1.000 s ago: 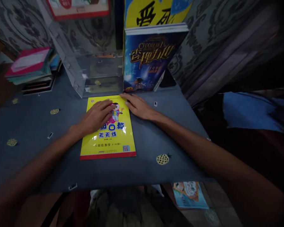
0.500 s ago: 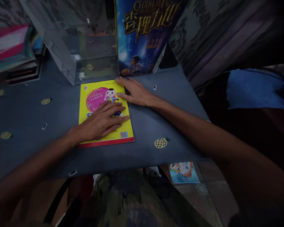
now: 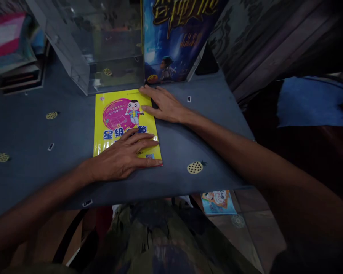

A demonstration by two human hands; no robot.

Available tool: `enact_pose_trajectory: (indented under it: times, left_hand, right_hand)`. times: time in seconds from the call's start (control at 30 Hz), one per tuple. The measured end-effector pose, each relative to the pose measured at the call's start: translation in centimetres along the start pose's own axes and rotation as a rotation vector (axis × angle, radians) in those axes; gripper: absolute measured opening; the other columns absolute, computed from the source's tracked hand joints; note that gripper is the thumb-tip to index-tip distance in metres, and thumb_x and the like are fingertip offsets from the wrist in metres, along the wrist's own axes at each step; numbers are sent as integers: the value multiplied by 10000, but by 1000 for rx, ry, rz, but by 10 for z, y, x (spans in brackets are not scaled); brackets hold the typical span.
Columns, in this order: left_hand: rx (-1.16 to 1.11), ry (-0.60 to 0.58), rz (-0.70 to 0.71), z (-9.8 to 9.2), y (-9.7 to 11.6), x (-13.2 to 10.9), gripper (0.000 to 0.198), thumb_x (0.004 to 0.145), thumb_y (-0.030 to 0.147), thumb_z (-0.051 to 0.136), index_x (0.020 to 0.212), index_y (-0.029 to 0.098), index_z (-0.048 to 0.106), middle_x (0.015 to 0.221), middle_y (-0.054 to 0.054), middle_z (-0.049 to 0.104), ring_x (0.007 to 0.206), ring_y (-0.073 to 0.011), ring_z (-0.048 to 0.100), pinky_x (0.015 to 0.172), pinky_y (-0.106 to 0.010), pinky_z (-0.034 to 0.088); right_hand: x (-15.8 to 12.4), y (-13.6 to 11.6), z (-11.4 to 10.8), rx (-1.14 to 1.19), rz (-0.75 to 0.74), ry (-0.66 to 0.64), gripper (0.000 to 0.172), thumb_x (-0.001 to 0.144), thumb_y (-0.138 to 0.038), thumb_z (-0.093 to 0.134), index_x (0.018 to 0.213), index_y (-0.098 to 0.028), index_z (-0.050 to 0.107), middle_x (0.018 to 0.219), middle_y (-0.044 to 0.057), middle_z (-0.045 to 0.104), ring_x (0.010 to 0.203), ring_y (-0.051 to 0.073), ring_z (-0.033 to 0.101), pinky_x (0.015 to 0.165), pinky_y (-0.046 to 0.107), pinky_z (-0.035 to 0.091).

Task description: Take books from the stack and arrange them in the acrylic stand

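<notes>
The left hand (image 3: 122, 158) lies flat, fingers spread, over the lower part of 1 yellow book (image 3: 118, 114) on the counter (image 3: 171, 180); the right hand (image 3: 164, 104), fingers outstretched, touches its upper right edge.

Yellow workbook (image 3: 118, 118) lies flat on gray surface (image 3: 175, 146). Left hand (image 3: 121, 158) spreads over its lower part, right hand (image 3: 165, 105) touches upper right edge. Blue book (image 3: 171, 49) stands behind.

Left hand (image 3: 124, 156) hides part of yellow workbook (image 3: 117, 116), lower cover. Blue book (image 3: 174, 47) cropped at top; book stack (image 3: 13, 49) blurred, cropped left.
</notes>
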State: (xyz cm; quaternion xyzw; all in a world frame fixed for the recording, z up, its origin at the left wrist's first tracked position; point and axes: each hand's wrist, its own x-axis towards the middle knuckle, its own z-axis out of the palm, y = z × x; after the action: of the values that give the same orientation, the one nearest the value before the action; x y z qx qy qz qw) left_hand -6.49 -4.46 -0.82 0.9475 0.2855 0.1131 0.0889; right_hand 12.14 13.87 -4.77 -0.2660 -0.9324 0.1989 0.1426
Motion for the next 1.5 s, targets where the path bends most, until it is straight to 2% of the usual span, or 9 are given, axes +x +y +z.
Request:
enact_pose_trajectory:
  times: [0.23,0.37,0.43,0.6,0.83,1.1,1.27,1.5]
  left_hand:
    - [18,-12,5,0,0,0,469,973,158,533,1364,402,621,1463,-64,569,1423,-278,442,1219,-599,291]
    - [16,9,11,0,0,0,448,983,176,518,1358,393,633,1380,-78,602,1364,-278,479,1197,-582,326]
    - [18,15,4,1,0,1,437,993,188,504,1348,402,640,1301,-71,626,1309,-263,506,1187,-562,343]
    - [52,47,14,2,1,0,423,1010,192,468,1339,388,647,1134,-57,637,1161,-236,539,1154,-512,386]
    - [128,36,63,-1,5,-2,395,1038,203,436,1364,351,603,1044,-47,676,1042,-205,575,1039,-429,463]
    - [192,109,129,1,10,-5,226,1041,192,479,1133,285,664,948,-22,694,950,-173,611,925,-369,494]
    - [207,146,106,-1,17,-22,252,1038,157,462,1179,249,651,975,-36,717,958,-174,634,908,-356,499]
    - [154,193,-65,-11,27,-73,355,1013,122,474,1316,259,597,1026,-50,727,981,-186,653,880,-343,515]
  right_hand:
    - [-3,-6,-2,-7,-10,-11,764,1008,-693,313,1597,-208,324,1674,111,336,1562,321,260,1263,598,182]
    - [-11,-15,-2,-42,-27,-28,837,984,-734,344,1601,-170,302,1685,143,301,1572,343,219,1261,613,153]
    - [-20,-20,-2,-61,-40,-45,865,973,-751,351,1605,-163,291,1691,152,280,1576,344,202,1262,611,140]
    - [-49,-35,-4,-50,-71,-68,858,956,-775,354,1619,-236,277,1707,116,251,1576,365,191,1254,632,135]
    - [-87,-58,-4,-52,-91,-97,892,947,-778,375,1608,-184,306,1697,176,248,1571,374,204,1238,642,159]
    - [-113,-71,-3,-68,-68,-120,910,932,-772,421,1610,-177,303,1691,185,255,1569,379,214,1238,644,178]
    - [-113,-70,-3,-70,-69,-117,953,909,-816,401,1596,-160,329,1688,198,253,1567,381,218,1242,641,184]
    - [-113,-68,-3,-38,-60,-118,935,883,-829,438,1610,-255,310,1705,122,244,1568,371,218,1248,659,192]
